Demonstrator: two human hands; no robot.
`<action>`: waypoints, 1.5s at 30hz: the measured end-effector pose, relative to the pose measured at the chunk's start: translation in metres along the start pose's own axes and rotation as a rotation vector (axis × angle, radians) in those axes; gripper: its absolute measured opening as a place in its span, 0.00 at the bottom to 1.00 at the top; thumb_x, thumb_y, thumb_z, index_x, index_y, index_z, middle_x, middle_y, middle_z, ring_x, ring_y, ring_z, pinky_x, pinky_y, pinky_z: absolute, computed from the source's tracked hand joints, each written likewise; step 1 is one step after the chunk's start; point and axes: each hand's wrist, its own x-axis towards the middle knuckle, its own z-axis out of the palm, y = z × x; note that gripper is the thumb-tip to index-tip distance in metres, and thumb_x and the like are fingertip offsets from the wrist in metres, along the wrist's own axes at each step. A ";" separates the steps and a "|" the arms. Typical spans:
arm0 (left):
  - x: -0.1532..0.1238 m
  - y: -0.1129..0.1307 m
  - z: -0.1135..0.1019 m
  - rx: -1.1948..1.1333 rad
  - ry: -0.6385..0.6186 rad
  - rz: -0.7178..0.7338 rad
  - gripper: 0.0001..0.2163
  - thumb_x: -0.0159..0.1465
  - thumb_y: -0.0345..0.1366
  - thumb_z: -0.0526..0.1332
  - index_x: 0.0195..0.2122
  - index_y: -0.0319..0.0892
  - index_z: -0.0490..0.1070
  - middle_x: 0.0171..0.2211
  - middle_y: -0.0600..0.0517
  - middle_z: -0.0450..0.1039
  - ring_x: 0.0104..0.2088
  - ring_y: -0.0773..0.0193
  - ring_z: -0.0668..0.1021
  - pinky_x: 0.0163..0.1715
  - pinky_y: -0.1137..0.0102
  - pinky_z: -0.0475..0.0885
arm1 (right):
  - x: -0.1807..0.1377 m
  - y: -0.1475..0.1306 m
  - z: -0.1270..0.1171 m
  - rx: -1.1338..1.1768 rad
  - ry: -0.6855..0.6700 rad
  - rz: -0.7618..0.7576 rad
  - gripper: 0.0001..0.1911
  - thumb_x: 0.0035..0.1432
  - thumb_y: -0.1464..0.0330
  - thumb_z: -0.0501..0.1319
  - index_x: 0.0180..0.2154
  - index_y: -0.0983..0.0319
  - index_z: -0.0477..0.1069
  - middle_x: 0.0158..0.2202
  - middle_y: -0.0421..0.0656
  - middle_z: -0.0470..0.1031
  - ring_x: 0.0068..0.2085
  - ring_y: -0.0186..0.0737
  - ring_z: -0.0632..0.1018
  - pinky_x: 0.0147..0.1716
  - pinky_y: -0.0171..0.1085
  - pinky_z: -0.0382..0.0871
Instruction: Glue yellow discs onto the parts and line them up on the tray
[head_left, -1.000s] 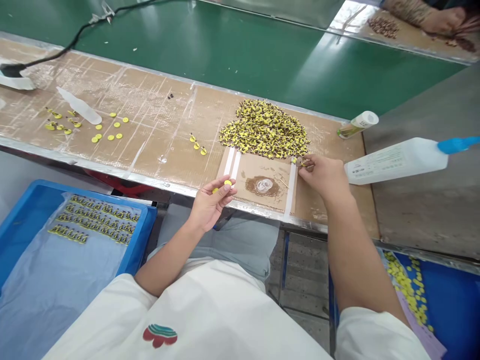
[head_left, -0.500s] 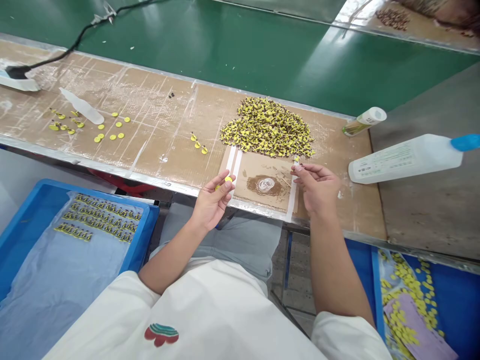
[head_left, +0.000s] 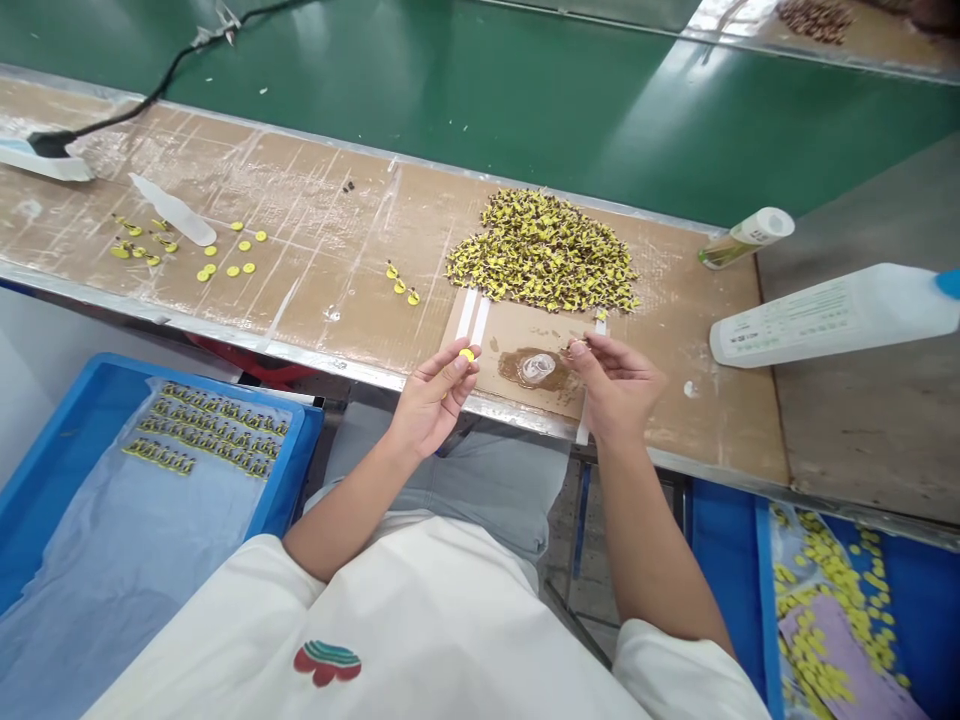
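Fingers of right hand (head_left: 621,398) bring pinched tiny piece (head_left: 577,344) nearer left hand (head_left: 429,402), which grips yellow disc (head_left: 467,355). Both in hand now.

Your left hand (head_left: 431,400) partly covers the yellow disc (head_left: 468,355) at its fingertips, and the piece (head_left: 577,346) in your right hand (head_left: 619,390) is too small for you to make out. The pile (head_left: 544,255) hides its own lower layers. Your bottle (head_left: 795,318) has its blue cap (head_left: 949,284) cut by the right edge, and its label print is unreadably small. 2 edges, left and bottom, crop your blue tray (head_left: 82,400); the bottom edge crops the bin (head_left: 930,620) at right.
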 end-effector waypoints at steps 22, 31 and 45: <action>0.003 -0.006 -0.003 -0.007 -0.025 0.008 0.10 0.56 0.28 0.68 0.40 0.39 0.77 0.43 0.50 0.79 0.38 0.73 0.81 0.46 0.80 0.74 | -0.018 0.003 0.004 -0.267 -0.009 -0.276 0.07 0.49 0.64 0.71 0.33 0.57 0.79 0.31 0.41 0.80 0.34 0.41 0.79 0.40 0.46 0.77; 0.004 -0.006 -0.005 -0.017 -0.032 0.035 0.11 0.56 0.28 0.68 0.41 0.40 0.76 0.42 0.50 0.79 0.37 0.74 0.81 0.44 0.80 0.75 | -0.016 0.003 -0.001 -0.227 0.007 -0.328 0.07 0.50 0.65 0.70 0.34 0.55 0.79 0.32 0.40 0.81 0.35 0.41 0.78 0.40 0.48 0.76; 0.004 -0.005 -0.006 0.032 -0.044 0.028 0.10 0.57 0.28 0.67 0.40 0.41 0.77 0.43 0.51 0.79 0.38 0.74 0.80 0.45 0.80 0.74 | -0.017 0.003 -0.006 -0.450 -0.056 -0.408 0.06 0.53 0.62 0.68 0.34 0.54 0.79 0.33 0.39 0.81 0.36 0.41 0.79 0.44 0.51 0.74</action>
